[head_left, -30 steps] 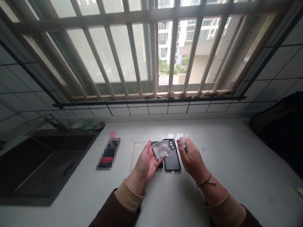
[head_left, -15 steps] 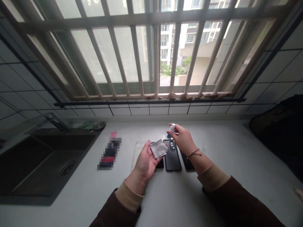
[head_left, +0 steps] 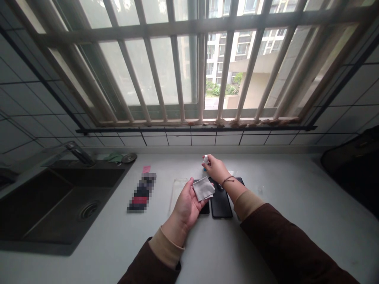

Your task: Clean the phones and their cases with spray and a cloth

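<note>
My left hand (head_left: 187, 205) is palm up, its thumb closed over a folded grey cloth (head_left: 204, 188) lying on the fingers. Farther back, my right hand (head_left: 218, 170) pinches a small white spray bottle (head_left: 205, 159) with blue at its lower end. The bottle is upright, just beyond the cloth and apart from it. Beneath my hands, a black phone (head_left: 205, 210) is mostly covered by the left one. Beside it lies a black phone case (head_left: 222, 206) with a camera bump, its upper part hidden by my right hand. Another dark flat item (head_left: 239, 180) shows behind my right wrist.
A clear phone case (head_left: 177, 184) lies left of the phones, a small clear piece (head_left: 261, 189) to the right. A blurred dark item (head_left: 139, 195) and pink paper (head_left: 146, 169) lie near the sink (head_left: 69, 247). A black bag (head_left: 352, 157) stands at right, below the barred window (head_left: 177, 27).
My right hand has moved left with the spray bottle, bringing it behind the cloth. The whole view has shifted slightly. My left hand still holds the cloth in much the same place.
</note>
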The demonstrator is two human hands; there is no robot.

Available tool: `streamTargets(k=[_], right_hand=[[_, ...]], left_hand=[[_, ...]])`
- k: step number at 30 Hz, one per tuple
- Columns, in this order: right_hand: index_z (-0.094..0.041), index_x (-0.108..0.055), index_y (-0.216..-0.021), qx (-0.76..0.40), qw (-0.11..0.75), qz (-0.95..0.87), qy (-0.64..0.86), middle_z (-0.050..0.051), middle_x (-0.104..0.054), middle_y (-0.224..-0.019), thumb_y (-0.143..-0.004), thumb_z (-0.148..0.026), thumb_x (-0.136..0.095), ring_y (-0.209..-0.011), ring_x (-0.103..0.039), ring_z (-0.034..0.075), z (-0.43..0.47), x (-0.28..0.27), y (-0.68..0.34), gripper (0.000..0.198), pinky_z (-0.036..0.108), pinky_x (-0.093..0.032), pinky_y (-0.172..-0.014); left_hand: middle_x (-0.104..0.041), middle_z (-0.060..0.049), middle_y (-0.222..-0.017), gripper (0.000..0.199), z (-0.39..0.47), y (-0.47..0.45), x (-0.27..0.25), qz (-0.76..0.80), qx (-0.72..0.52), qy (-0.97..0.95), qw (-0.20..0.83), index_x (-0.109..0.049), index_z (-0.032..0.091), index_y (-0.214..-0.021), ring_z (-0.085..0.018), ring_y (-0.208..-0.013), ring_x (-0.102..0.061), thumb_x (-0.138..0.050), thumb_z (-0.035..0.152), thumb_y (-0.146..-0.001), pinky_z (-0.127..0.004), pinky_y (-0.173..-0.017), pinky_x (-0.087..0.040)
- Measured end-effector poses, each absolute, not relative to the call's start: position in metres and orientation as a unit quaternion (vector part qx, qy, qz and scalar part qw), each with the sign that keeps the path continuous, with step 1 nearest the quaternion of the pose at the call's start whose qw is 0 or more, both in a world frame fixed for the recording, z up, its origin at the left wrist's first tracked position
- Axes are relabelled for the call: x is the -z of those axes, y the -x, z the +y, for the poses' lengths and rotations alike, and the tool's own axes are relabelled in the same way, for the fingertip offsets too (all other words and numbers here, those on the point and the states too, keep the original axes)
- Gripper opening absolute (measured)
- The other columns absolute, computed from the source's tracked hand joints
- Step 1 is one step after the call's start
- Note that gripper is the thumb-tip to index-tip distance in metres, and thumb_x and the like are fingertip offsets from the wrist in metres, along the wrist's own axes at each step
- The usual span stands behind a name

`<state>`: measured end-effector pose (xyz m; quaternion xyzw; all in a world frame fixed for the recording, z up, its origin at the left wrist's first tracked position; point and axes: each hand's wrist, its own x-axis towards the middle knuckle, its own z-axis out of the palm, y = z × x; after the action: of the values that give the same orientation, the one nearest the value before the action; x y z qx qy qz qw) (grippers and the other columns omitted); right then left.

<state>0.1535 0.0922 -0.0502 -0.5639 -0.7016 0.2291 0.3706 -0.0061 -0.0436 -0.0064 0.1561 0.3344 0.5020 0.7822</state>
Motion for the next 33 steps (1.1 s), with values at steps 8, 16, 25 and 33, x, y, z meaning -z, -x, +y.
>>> streamTargets(k=[8, 16, 25, 33], right_hand=[[-0.022, -0.065, -0.125, -0.192, 0.336, -0.724, 0.571, 0.008, -0.078, -0.113, -0.086, -0.018, -0.078, -0.097, -0.073, 0.021, 0.091, 0.051, -0.155, 0.041, 0.030, -0.053, -0.088], [-0.020, -0.056, -0.136, -0.173, 0.299, -0.732, 0.587, 0.011, -0.077, -0.122, -0.088, -0.022, -0.082, -0.108, -0.075, 0.021, 0.085, 0.051, -0.157, 0.055, 0.028, -0.054, -0.090], [-0.020, -0.072, -0.122, -0.069, 0.165, -0.732, 0.658, 0.015, -0.074, -0.119, -0.101, -0.029, -0.067, -0.112, -0.071, 0.029, 0.032, 0.028, -0.239, 0.024, 0.038, -0.051, -0.097], [-0.011, -0.073, -0.113, -0.023, 0.019, -0.646, 0.763, 0.024, -0.073, -0.099, -0.094, -0.011, -0.065, -0.086, -0.074, 0.033, -0.021, 0.036, -0.307, 0.021, 0.039, -0.050, -0.076]], left_hand=[[-0.075, -0.025, -0.126, 0.054, -0.043, 0.006, 0.009, 0.330, -0.494, -0.162, 0.788, -0.061, 0.006, -0.144, -0.031, -0.112, -0.077, -0.051, 0.045, -0.107, -0.035, -0.082, -0.064], [-0.074, -0.027, -0.126, 0.055, -0.043, 0.006, 0.008, 0.334, -0.493, -0.160, 0.787, -0.060, 0.004, -0.144, -0.031, -0.110, -0.077, -0.050, 0.044, -0.108, -0.034, -0.082, -0.064], [-0.074, -0.028, -0.126, 0.057, -0.045, 0.009, 0.005, 0.331, -0.489, -0.168, 0.790, -0.062, 0.001, -0.141, -0.034, -0.115, -0.075, -0.051, 0.046, -0.107, -0.039, -0.087, -0.065], [-0.073, -0.028, -0.129, 0.056, -0.046, 0.009, 0.000, 0.339, -0.488, -0.180, 0.784, -0.060, 0.001, -0.143, -0.034, -0.114, -0.076, -0.049, 0.043, -0.108, -0.039, -0.085, -0.065]])
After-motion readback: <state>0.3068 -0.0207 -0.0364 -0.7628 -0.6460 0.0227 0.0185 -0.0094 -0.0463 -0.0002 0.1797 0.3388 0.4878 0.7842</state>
